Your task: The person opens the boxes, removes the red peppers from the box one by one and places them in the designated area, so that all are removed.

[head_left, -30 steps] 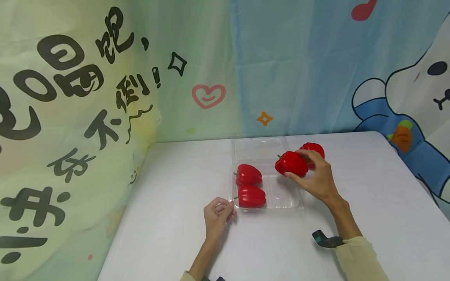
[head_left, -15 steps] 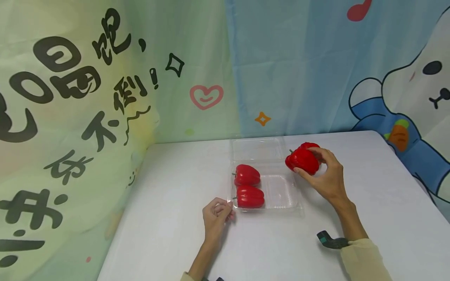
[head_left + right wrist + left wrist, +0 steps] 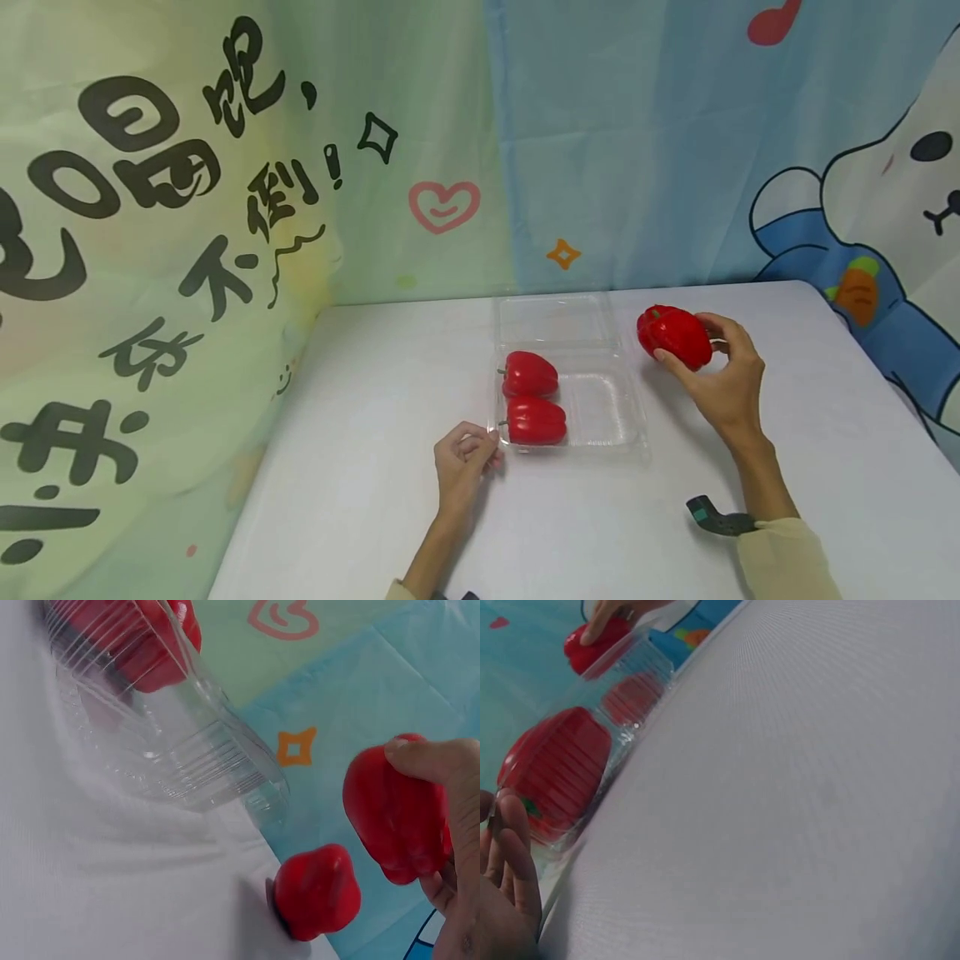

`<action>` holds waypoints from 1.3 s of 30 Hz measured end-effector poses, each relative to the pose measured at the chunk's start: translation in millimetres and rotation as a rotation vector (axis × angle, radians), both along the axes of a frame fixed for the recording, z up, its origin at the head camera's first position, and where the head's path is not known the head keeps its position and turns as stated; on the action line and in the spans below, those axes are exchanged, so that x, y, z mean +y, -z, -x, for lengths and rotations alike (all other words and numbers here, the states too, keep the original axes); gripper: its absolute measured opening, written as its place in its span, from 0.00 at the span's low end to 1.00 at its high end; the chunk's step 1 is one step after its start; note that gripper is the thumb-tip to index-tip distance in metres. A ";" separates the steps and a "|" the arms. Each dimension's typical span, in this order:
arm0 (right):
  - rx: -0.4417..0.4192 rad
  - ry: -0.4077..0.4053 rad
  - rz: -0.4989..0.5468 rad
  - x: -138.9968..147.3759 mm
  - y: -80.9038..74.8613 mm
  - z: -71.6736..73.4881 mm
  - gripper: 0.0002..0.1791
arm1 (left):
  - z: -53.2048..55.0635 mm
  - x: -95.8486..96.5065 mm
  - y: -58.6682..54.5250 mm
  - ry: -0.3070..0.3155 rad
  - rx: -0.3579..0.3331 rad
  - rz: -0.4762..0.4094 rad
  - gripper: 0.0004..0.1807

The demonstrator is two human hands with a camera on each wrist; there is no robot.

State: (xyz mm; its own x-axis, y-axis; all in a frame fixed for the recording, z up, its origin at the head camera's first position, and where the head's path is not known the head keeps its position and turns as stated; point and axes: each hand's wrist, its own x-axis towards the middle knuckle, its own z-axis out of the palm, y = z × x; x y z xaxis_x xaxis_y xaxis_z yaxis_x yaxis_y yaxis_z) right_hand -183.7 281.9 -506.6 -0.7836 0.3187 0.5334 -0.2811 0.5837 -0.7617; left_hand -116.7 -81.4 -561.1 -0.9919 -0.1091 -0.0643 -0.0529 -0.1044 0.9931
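Observation:
My left hand [image 3: 461, 458] pinches the near left corner of a clear plastic clamshell box [image 3: 600, 408], its lid laid back. Two red bell peppers lie in the box's left half, one farther back [image 3: 529, 373] and one in front [image 3: 536, 420]. To the right of the box, my right hand [image 3: 723, 375] grips another red bell pepper [image 3: 394, 814] between thumb and fingers, raised over the table. One more bell pepper [image 3: 316, 892] sits on the table below it in the right wrist view; in the head view the held pepper mostly hides it.
The white table [image 3: 375, 375] runs back to a printed curtain [image 3: 637, 150]. The open lid [image 3: 553, 320] lies flat behind the box, close to the table's back edge. A dark camera mount [image 3: 720, 517] sticks out from the right wrist.
My right hand has carried its bell pepper rightward, from over the box's right side to beside the box, in front of the loose pepper. My left hand has stayed at the box corner.

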 end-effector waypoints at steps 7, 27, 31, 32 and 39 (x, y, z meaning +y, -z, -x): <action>-0.052 0.112 0.031 9.3 4.0 -4.5 0.43 | -1.1 -0.3 0.0 0.001 0.003 -0.006 0.09; -0.329 0.394 0.169 38.9 26.6 -4.9 0.42 | -0.9 0.3 -1.0 0.006 0.012 0.000 0.07; -0.372 0.402 0.188 41.8 34.0 -1.2 0.43 | -1.1 0.3 -1.1 0.010 0.013 -0.006 0.07; -0.380 0.402 0.192 42.2 35.8 -0.2 0.44 | -1.1 0.4 -0.9 0.010 0.012 -0.007 0.07; -0.423 0.399 0.214 42.4 43.1 7.3 0.45 | -1.8 1.1 -1.5 0.010 0.009 -0.022 0.07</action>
